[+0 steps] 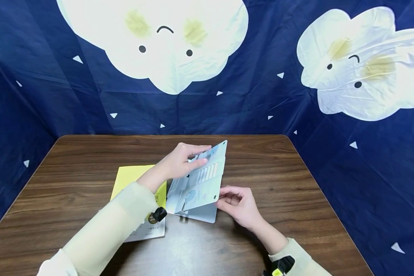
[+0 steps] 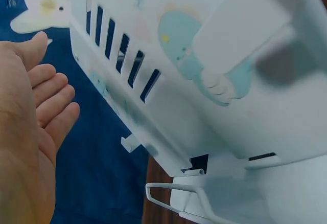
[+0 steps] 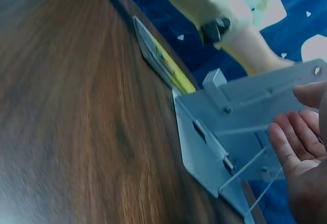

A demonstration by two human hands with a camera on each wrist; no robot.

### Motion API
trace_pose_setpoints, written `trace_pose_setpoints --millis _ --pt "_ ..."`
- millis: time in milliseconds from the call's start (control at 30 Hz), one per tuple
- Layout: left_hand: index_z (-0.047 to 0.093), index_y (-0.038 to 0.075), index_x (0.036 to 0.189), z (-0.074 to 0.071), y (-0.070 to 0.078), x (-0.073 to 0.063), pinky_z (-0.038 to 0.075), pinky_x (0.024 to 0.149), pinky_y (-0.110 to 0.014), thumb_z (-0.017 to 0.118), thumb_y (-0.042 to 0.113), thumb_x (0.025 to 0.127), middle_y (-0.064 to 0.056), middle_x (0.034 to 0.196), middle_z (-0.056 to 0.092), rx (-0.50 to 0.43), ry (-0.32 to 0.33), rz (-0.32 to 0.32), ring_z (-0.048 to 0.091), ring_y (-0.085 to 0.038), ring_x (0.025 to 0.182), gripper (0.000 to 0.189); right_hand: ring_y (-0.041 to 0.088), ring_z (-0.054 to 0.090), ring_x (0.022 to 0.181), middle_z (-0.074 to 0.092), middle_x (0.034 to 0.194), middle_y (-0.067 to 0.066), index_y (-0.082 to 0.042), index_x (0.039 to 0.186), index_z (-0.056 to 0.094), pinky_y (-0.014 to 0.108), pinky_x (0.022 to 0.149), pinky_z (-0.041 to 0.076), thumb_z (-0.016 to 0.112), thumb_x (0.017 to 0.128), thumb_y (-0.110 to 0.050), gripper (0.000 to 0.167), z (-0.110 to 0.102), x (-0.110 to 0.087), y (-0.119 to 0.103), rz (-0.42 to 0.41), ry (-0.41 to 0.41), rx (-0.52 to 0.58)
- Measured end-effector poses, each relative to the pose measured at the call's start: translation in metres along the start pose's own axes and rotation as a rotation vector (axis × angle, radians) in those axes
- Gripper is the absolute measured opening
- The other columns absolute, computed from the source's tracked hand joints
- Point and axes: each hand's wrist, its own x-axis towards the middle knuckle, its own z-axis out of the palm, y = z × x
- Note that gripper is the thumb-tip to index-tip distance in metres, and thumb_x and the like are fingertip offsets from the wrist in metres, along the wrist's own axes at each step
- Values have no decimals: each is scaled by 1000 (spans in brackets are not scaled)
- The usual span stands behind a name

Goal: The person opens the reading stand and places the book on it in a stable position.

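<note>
A pale blue metal folding book stand, with slots and printed cartoon figures, stands on the table with its panel tilted up from a flat base. My left hand is at the panel's upper left, its fingers fairly straight; in the left wrist view this hand appears beside the panel. Near the panel's lower right corner is my right hand, fingers loosely bent. In the right wrist view this hand is by the stand's back and its thin wire support, thumb apart from the fingers.
A yellow and white book lies left of the stand, partly under my left forearm. The brown wooden table is backed by a dark blue cloth with white clouds. Black devices sit on both wrists.
</note>
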Motion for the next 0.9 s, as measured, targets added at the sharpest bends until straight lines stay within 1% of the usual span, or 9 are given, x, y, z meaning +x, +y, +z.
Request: trace_pose_setpoints --millis 100,200,267,367,500,600,733,900 --pt "62 3 147 2 -6 7 51 108 -44 64 24 107 -10 146 62 -41 -2 -75 60 -24 134 45 15 75 90 75 102 21 25 111 63 30 80 63 74 88 17 27 2 -3 -5 -48 -35 42" --pt "64 4 146 5 -11 16 51 107 -45 62 22 108 -10 145 63 -71 -6 -156 62 -25 132 41 17 75 90 74 101 27 25 112 63 32 80 63 76 88 15 29 5 -5 -10 -85 -31 52" --pt "65 6 145 8 -13 23 52 107 -43 61 21 109 -10 143 65 -82 -12 -208 63 -22 129 39 20 76 88 73 99 29 24 111 65 35 79 64 78 87 13 29 8 -6 -12 -104 -4 33" --pt "65 6 145 12 -16 33 51 108 -40 57 21 111 -10 143 65 -86 -28 -270 64 -18 128 38 23 77 84 75 95 27 18 108 71 38 76 64 82 85 12 26 12 -7 -16 -120 69 -36" --pt "64 5 145 17 -21 44 49 110 -39 53 21 113 -10 144 64 -77 -46 -321 61 -19 132 38 21 77 77 76 88 22 9 101 77 37 69 64 85 83 10 20 20 -8 -23 -109 169 -148" --pt "66 5 144 20 -24 50 49 109 -40 54 22 112 -10 142 65 -88 -56 -361 60 -21 133 38 18 76 74 77 86 18 5 97 79 35 64 64 86 83 8 16 25 -7 -27 -102 217 -192" --pt "67 9 143 23 -26 50 49 109 -40 57 25 111 -7 141 67 -98 -66 -417 61 -22 133 37 19 77 75 77 86 16 5 96 79 36 65 64 85 84 10 14 29 -6 -29 -129 234 -213" --pt "68 11 142 23 -27 49 48 110 -41 56 24 112 -6 142 66 -93 -61 -433 59 -23 134 35 19 77 75 77 84 17 5 95 79 37 67 64 85 83 10 14 30 -6 -29 -162 241 -226"
